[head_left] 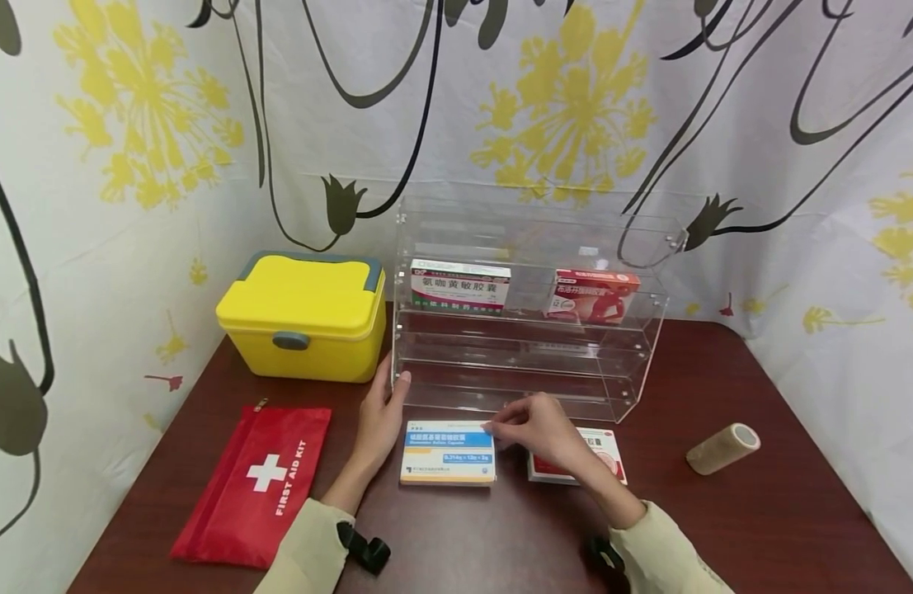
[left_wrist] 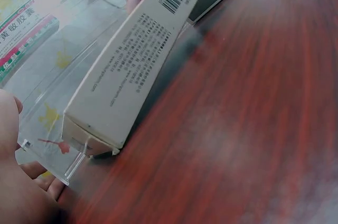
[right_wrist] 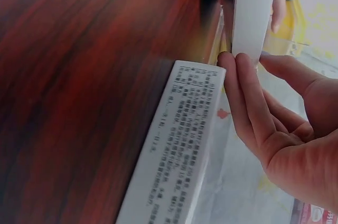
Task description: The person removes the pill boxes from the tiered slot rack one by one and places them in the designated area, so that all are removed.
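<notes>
Head view: bright, evenly lit, mostly crisp. Pale diffuse sheen on tabletop [head_left: 493,536], near side; small white glints on clear rack [head_left: 530,334]; faint, soft-edged shadows. Left wrist view: hazy, washed nearly white at upper left; streaked by soft reflections over blurred tabletop grain; shadowy along blue-and-white box [left_wrist: 129,65], slightly soft in fine print. Right wrist view: darker across tabletop, smeared in grain, blown pale at upper right.
</notes>
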The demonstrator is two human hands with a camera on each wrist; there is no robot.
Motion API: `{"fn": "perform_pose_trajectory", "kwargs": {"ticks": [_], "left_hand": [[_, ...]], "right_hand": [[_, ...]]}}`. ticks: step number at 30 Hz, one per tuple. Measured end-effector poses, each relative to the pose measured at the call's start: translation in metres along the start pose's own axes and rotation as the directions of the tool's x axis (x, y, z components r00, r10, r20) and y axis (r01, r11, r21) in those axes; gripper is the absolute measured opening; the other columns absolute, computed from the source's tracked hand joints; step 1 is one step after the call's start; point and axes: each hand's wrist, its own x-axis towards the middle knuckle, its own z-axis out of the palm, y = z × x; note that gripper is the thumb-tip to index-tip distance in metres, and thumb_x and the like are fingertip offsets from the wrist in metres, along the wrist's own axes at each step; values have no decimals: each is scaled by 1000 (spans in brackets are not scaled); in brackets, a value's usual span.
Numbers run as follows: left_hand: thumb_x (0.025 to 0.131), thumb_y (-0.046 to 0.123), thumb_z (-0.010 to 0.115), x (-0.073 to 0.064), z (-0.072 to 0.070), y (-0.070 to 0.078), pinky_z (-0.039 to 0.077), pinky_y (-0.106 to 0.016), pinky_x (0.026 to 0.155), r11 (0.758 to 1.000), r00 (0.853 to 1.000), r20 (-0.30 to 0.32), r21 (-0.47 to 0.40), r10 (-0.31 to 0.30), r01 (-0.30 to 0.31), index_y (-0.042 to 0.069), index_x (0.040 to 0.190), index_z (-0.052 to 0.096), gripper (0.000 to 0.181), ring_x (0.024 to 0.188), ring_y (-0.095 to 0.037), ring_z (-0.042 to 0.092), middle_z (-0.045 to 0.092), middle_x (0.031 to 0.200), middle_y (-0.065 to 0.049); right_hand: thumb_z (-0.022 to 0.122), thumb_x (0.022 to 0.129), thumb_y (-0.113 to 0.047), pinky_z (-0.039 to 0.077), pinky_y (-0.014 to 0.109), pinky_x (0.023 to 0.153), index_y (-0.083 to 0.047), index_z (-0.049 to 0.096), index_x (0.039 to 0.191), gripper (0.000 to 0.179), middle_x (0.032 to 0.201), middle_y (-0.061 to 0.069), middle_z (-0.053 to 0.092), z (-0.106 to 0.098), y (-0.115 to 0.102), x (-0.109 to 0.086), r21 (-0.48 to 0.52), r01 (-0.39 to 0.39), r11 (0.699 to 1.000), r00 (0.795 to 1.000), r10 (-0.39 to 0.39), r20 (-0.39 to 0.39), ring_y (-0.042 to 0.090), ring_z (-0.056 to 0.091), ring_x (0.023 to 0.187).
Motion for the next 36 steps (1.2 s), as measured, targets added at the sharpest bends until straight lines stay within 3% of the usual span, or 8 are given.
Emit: {"fn": "perform_pose_trajectory", "kwargs": {"ticks": [6,18,24,28,31,36], "left_hand": [[104,27,49,0,0,-2,29,-44,112,1000,1000,-1,4,-5,5,17,155,29,56,137,-20,37,38,152,-6],[104,26,50,2,-1,-3,32,-45,110,1000,1000,18,4,-4,4,16,155,28,57,137,-22,38,38,153,-6],[103,26,51,1,0,-5,32,-45,110,1000,1000,8,-4,-13,13,16,155,31,56,136,-22,39,40,151,-7],[103,25,52,0,2,-4,32,-44,110,1000,1000,3,2,-22,22,14,155,31,57,136,-23,40,40,151,-9],[103,24,52,0,2,-4,33,-44,109,1000,1000,-3,1,-19,19,14,154,31,56,135,-25,40,40,151,-10],[103,23,51,1,0,-2,34,-45,109,1000,1000,-10,1,-17,17,14,154,31,56,135,-26,41,42,150,-10]], "right_hand": [[79,84,-20,51,25,58,-10,79,86,10,73,-4,70,6,7,3,6,15,1000,1000,-15,1,15,67,61],[78,85,-17,53,25,58,-10,78,88,8,75,-3,70,9,8,3,7,-30,1000,999,30,-13,12,66,61],[77,86,-20,52,25,62,-13,76,90,8,77,-7,69,2,3,-8,-48,40,998,997,-43,-58,9,64,67],[77,86,-21,54,28,67,-13,75,100,16,85,-8,70,-17,-2,-23,-64,119,991,987,-125,-105,9,66,75],[77,87,-21,55,27,62,-16,73,107,21,90,-7,71,-41,-3,-36,-84,151,985,974,-162,-156,9,67,74],[78,86,-18,51,23,55,-16,72,112,27,94,-5,72,-97,-5,-49,-235,182,955,912,-253,-323,10,64,66]]}}
